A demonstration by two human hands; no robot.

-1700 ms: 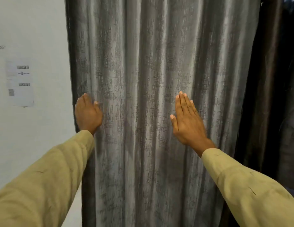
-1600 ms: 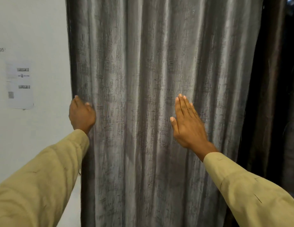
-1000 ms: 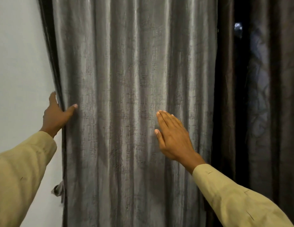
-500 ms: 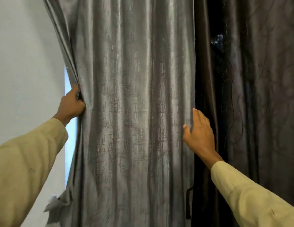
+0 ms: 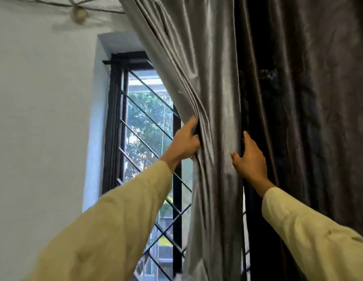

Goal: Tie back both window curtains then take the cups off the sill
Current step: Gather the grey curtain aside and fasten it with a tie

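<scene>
A silvery grey curtain [image 5: 215, 110] hangs bunched into a narrow column in the middle of the view. My left hand [image 5: 184, 141] grips its gathered left edge. On the curtain's right edge sits my right hand [image 5: 248, 159], fingers tucked behind the fabric and thumb in front. Between the two hands the cloth is squeezed together. A darker brown curtain [image 5: 310, 118] hangs straight to the right, untouched. No cups and no sill are in view.
The uncovered window [image 5: 144, 126] has a dark frame and a diagonal metal grille, with trees outside. A white wall [image 5: 45, 118] fills the left. A cable with a round fitting [image 5: 78, 14] runs along the top left.
Both hands have pushed the grey curtain to the right and gathered it into a narrow bundle, uncovering the window. The view has tilted upward.
</scene>
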